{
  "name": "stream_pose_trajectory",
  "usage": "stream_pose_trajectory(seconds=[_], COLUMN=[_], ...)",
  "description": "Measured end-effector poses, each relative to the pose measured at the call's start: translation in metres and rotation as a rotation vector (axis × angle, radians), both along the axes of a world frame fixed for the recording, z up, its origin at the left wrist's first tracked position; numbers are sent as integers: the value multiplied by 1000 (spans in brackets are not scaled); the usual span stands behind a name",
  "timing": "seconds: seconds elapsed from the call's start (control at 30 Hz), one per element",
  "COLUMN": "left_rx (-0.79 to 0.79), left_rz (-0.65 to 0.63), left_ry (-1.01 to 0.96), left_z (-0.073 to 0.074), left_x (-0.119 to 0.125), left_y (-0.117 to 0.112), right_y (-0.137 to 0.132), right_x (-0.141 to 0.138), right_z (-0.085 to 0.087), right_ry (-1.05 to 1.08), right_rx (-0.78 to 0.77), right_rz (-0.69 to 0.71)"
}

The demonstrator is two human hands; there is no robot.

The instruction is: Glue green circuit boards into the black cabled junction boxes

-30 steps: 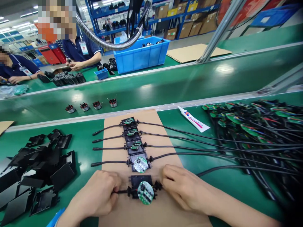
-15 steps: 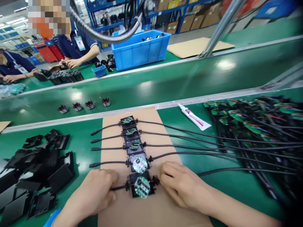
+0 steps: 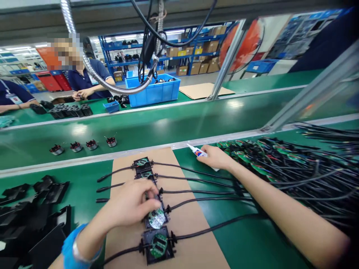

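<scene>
My right hand [image 3: 215, 157] has its fingers around a white glue tube [image 3: 198, 152] with a pointed nozzle, at the far edge of the bench. Over the row of black plastic housings [image 3: 146, 257] hovers my left hand [image 3: 134, 200], thumb and curled fingers apart, with nothing visible between them. It partly hides the middle housings. Each visible housing carries a round green circuit board [image 3: 158, 246], with black cables [image 3: 196, 232] running out at both sides. The board just below my left hand looks shiny [image 3: 156, 219]. All lie on a cardboard sheet [image 3: 202, 257].
Loose black housings [image 3: 36, 224] are heaped at left. A large pile of cables with boards [image 3: 280, 168] covers the right. Several small motors [image 3: 75, 146] stand beyond the metal edge. Across the line, a co-worker [image 3: 89, 82] handles parts beside a blue bin [image 3: 154, 93].
My right hand has left the nearest housing and taken hold of the glue tube. My left hand has let go of the nearest cable and moved over the middle housings. The view has tilted up.
</scene>
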State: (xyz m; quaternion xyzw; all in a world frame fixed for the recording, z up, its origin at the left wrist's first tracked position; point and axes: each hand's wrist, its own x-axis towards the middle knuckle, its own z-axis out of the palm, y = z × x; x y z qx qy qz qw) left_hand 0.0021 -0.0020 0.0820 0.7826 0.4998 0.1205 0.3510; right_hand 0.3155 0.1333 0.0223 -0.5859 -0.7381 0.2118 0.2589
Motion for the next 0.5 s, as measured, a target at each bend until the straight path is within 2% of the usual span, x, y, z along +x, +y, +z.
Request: stream_pose_trajectory(seconds=[0.07, 0.13, 0.2, 0.3, 0.37, 0.43, 0.5], left_rx=[-15, -103, -138, -52, -77, -138, -123], left_rz=[94, 119, 126, 229, 225, 202, 268], left_ry=[-225, -430, -508, -574, -645, -706, -740], left_z=[-16, -31, -41, -45, -44, -43, -44], left_x=[23, 43, 56, 58, 53, 48, 47], left_y=[10, 17, 18, 14, 10, 7, 5], right_y=[-17, -37, -55, -72, -78, -83, -89], right_x=[-26, -55, -79, -101, -106, -108, -109], right_z=[3, 8, 16, 31, 37, 39, 35], right_ry=[119, 230, 380, 628, 717, 731, 664], right_rx=[-11, -14, -40, -116, -146, -162, -159], right_rz=[59, 127, 186, 237, 249, 276, 312])
